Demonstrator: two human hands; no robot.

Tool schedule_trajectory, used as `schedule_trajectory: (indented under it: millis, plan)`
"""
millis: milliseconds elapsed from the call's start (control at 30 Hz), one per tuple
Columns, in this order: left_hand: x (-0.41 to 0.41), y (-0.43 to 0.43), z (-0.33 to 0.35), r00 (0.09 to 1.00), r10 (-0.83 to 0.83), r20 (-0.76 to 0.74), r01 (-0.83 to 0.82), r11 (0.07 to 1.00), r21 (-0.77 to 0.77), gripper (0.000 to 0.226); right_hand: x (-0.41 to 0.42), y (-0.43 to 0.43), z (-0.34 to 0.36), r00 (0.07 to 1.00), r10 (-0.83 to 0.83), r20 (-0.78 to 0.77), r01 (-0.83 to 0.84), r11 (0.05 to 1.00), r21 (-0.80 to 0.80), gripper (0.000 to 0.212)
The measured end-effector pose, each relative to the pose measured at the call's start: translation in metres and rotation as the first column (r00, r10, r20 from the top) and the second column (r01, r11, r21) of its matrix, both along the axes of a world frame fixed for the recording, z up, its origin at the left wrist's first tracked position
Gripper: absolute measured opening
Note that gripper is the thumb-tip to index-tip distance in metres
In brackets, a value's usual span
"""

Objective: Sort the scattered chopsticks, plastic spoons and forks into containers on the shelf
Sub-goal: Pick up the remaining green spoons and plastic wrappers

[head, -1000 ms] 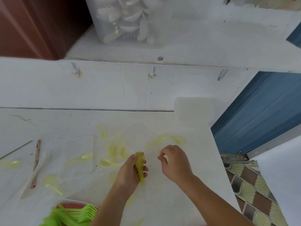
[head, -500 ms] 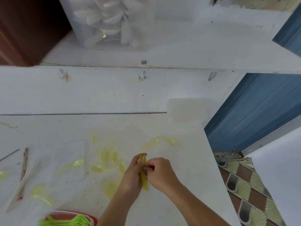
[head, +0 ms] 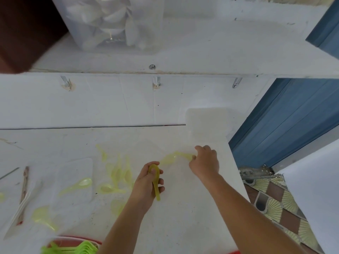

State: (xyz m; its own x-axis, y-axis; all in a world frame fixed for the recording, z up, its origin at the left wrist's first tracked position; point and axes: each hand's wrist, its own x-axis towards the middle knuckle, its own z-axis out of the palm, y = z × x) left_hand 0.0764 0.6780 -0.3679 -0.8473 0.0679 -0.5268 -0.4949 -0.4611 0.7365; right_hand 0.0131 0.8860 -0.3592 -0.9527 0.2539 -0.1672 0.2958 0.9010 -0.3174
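My left hand (head: pixel 146 182) grips a stack of yellow plastic spoons (head: pixel 155 178), handles pointing toward me. My right hand (head: pixel 205 162) reaches right of it and pinches the end of a pale yellow spoon (head: pixel 172 157) lying on the white table (head: pixel 183 217). Several more translucent yellow spoons (head: pixel 119 173) lie scattered left of my left hand. A wrapped pair of chopsticks (head: pixel 23 187) lies at the far left. On the shelf (head: pixel 201 57) above stands a clear container (head: pixel 110 22) holding white spoons.
Green forks (head: pixel 73 248) fill a red container at the bottom edge. The table's right edge drops to a tiled floor (head: pixel 271 204) beside a blue door (head: pixel 293 116). A dark brown cabinet (head: pixel 22 30) sits at the upper left.
My right hand left the spoon stack in my left hand and moved up and right to the lone spoon on the table. The left hand keeps its grip on the stack.
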Motion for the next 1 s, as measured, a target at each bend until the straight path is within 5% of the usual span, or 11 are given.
schedule_trajectory:
  millis: [100,167,300,500,700,867,1000]
  plan:
    - [-0.011,-0.003,0.004,1.000,-0.028,0.015,0.027,0.999,0.034,0.025,-0.007,0.009,-0.016,0.993,0.021,0.114,-0.026,0.999,0.044,0.023]
    - [-0.015,-0.005,0.003,0.999,-0.033,0.033,0.031,0.997,0.072,0.027,-0.003,0.010,-0.017,0.997,0.035,0.075,-0.034,0.999,-0.005,0.009]
    - [-0.013,-0.015,0.006,0.999,-0.033,0.010,0.033,0.998,0.061,0.032,0.018,0.023,-0.005,0.993,0.050,-0.106,-0.076,0.964,-0.255,0.024]
    - [0.000,-0.011,0.015,0.973,-0.211,-0.094,0.196,0.969,-0.151,0.031,0.054,-0.016,0.035,0.886,0.386,-0.258,-0.462,0.783,-0.417,0.025]
    - [0.026,0.005,0.023,0.956,-0.281,-0.084,0.269,0.954,-0.132,0.036,0.067,-0.062,0.035,0.966,0.184,-0.180,-0.248,0.854,-0.457,0.016]
    - [0.031,-0.021,0.015,0.991,-0.128,-0.029,0.128,0.992,-0.002,0.037,0.035,-0.052,0.023,0.986,0.162,0.036,-0.070,0.605,-0.793,0.014]
    - [0.037,-0.053,0.017,0.999,-0.041,-0.010,0.042,0.995,0.094,0.035,-0.012,-0.047,-0.014,0.995,0.043,-0.087,-0.070,0.936,-0.345,0.034]
